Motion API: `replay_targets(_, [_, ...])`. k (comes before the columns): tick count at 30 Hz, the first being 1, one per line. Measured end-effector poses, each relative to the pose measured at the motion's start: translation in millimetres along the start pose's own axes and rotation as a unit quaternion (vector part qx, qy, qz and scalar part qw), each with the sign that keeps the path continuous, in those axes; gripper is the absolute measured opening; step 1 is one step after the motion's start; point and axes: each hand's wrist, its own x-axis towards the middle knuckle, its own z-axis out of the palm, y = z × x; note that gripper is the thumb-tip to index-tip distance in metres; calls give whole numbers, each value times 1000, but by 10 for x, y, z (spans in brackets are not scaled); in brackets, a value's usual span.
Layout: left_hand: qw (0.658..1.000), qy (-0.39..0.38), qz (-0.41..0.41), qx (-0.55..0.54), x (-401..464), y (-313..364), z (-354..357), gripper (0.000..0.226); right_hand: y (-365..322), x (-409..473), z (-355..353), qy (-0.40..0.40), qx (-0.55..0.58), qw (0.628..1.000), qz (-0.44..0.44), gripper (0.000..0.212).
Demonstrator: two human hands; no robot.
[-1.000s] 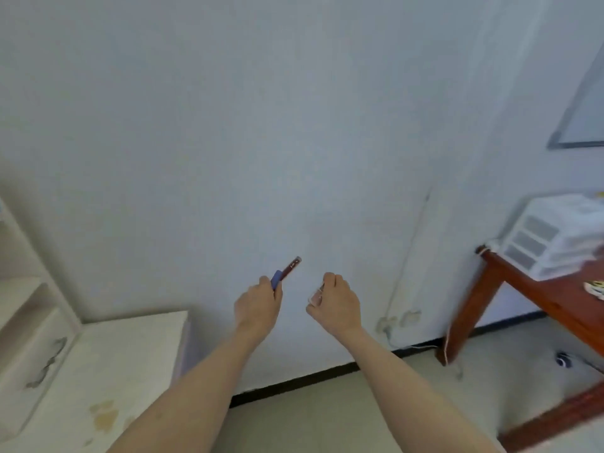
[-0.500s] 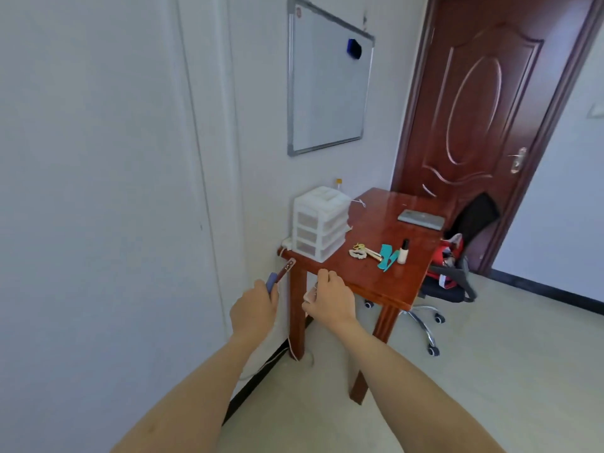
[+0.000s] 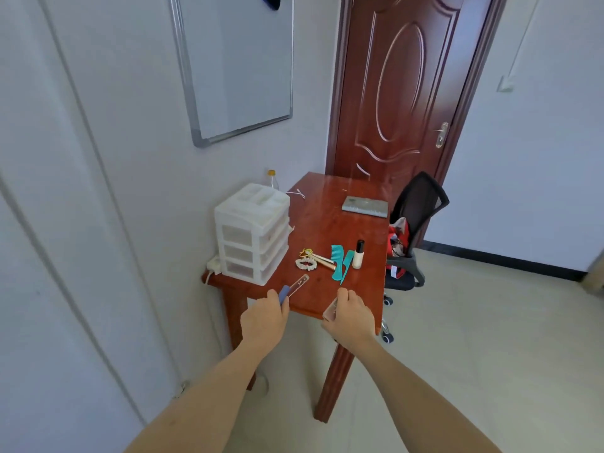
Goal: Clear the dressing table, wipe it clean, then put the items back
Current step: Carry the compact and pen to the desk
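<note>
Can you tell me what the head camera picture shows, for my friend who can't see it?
Two hands reach toward a red-brown table: the left hand holds a thin stick-like item, the right hand a small clear thing. Teal combs lie there.

Red-brown wooden table point(image 3: 330, 220) against white wall, glossy top, turned legs. White plastic drawer unit point(image 3: 252, 231), three drawers, at near left corner by wall. Beside it to right: white scrunchie point(image 3: 306, 264), touching gold tube point(image 3: 322, 259) with yellow band point(image 3: 306, 252) at its far end. Then two teal combs point(image 3: 341, 261) side by side, small upright bottle point(image 3: 358, 255) with dark cap just right of them. Grey flat book-like item point(image 3: 365, 206) at far right edge. Clear bottle, yellow cap point(image 3: 272, 178), behind drawer unit
</note>
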Motion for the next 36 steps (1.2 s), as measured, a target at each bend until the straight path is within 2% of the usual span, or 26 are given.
replay_targets(12, [989, -112, 89, 46, 1579, 121, 980, 32, 430, 1253, 689, -89, 17, 990, 107, 76])
replay_targets(20, [981, -167, 69, 72, 2185, 85, 1748, 34, 656, 2126, 1308, -143, 6, 989, 27, 77])
replay_targets(25, [968, -197, 106, 112, 2459, 80, 1973, 30, 734, 2459, 1603, -180, 3, 983, -30, 76])
replay_targets(27, [969, -180, 130, 109, 2564, 49, 2051, 30, 778, 2520, 1667, -190, 0, 981, -46, 78])
replay_targets(30, [968, -169, 165, 87, 2750, -9, 2242, 48, 853, 2588, 1735, -176, 3, 982, -68, 79])
replay_targets(36, [956, -190, 203, 92, 3131, 14, 2383, 47, 945, 2568, 1784, -122, 21, 988, -89, 81])
